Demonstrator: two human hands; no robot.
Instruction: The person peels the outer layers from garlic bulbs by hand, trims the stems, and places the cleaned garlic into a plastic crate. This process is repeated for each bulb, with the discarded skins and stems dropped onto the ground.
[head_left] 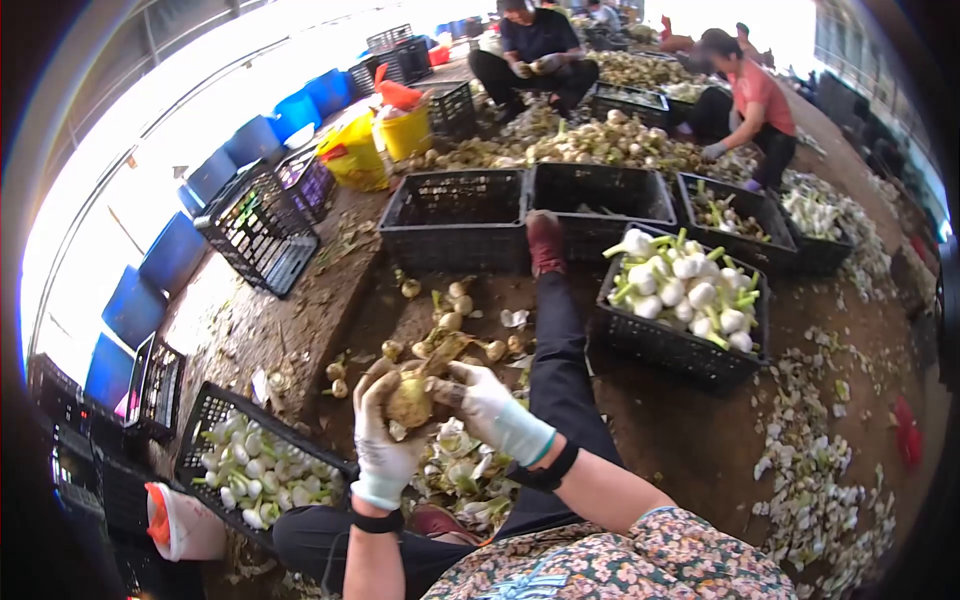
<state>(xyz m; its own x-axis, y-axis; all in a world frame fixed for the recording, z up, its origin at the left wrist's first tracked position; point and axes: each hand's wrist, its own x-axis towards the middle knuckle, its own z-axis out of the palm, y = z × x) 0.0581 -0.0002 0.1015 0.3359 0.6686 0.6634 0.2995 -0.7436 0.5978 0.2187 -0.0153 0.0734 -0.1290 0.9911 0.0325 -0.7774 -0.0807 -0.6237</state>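
My left hand [383,435], in a white glove, grips a dirty bulb vegetable [410,400] from below. In a matching glove, my right hand [492,405] pinches the bulb's outer skin at its top right. Peeled scraps [460,470] lie piled under both hands. Several unpeeled bulbs [450,325] sit on the ground just beyond. A black crate of clean white bulbs [262,470] is at my lower left, and another full crate [685,295] stands to my right. My leg [560,350] stretches forward between them.
Two empty black crates [458,215] [603,195] stand ahead of my foot. Beyond lies a long heap of unpeeled bulbs [590,140], with two seated people [535,45] [750,100] working at it. Yellow sacks [355,150], blue bins [170,250] and stacked crates line the left. Peelings [820,470] litter the right.
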